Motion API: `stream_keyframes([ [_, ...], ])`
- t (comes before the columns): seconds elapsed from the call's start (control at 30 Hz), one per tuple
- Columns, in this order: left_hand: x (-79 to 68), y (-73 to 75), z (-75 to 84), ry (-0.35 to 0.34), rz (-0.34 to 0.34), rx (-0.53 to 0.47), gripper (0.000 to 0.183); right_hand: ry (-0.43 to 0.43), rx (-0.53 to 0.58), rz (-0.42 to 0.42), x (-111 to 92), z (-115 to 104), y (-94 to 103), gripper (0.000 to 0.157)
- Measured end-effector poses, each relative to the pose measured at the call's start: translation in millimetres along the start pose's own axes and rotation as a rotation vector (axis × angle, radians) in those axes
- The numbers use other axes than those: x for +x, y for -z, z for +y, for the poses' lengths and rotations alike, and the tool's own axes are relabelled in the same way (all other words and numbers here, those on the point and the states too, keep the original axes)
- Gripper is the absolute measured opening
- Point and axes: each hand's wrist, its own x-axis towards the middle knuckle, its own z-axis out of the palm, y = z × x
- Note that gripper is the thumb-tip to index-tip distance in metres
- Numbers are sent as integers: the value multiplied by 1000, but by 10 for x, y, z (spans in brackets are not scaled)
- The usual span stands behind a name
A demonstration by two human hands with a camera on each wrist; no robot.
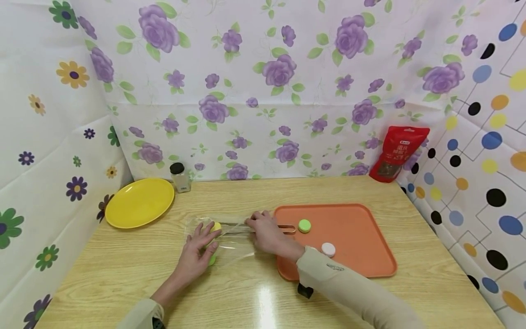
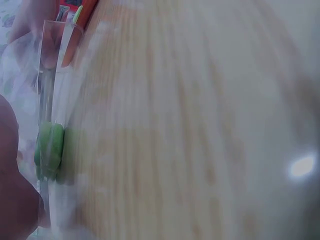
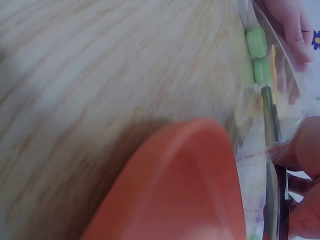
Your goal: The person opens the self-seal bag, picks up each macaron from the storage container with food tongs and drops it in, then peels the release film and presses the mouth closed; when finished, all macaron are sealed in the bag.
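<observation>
A clear plastic bag (image 1: 236, 249) lies on the table with macarons inside. A yellow macaron (image 1: 216, 226) and a green macaron (image 1: 212, 260) show beside my left hand (image 1: 195, 253), whose spread fingers rest on the bag. Two green pieces (image 3: 257, 43) appear through the plastic in the right wrist view. My right hand (image 1: 267, 234) grips metal tongs (image 1: 287, 229) at the bag's mouth; their tips extend into the bag and their bent end points over the tray. The fingers partly hide the bag's opening.
An orange tray (image 1: 357, 242) at right holds a green macaron (image 1: 304, 225) and a white macaron (image 1: 328, 249). A yellow plate (image 1: 139, 203) and a black-lidded jar (image 1: 180, 178) stand back left. A red pouch (image 1: 398, 153) leans at the back right corner.
</observation>
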Motion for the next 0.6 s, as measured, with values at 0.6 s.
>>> stream_keyframes([
  [0.6,-30,29,-54,21,-7,-14,32,107,14,52,-626,466,514,38],
])
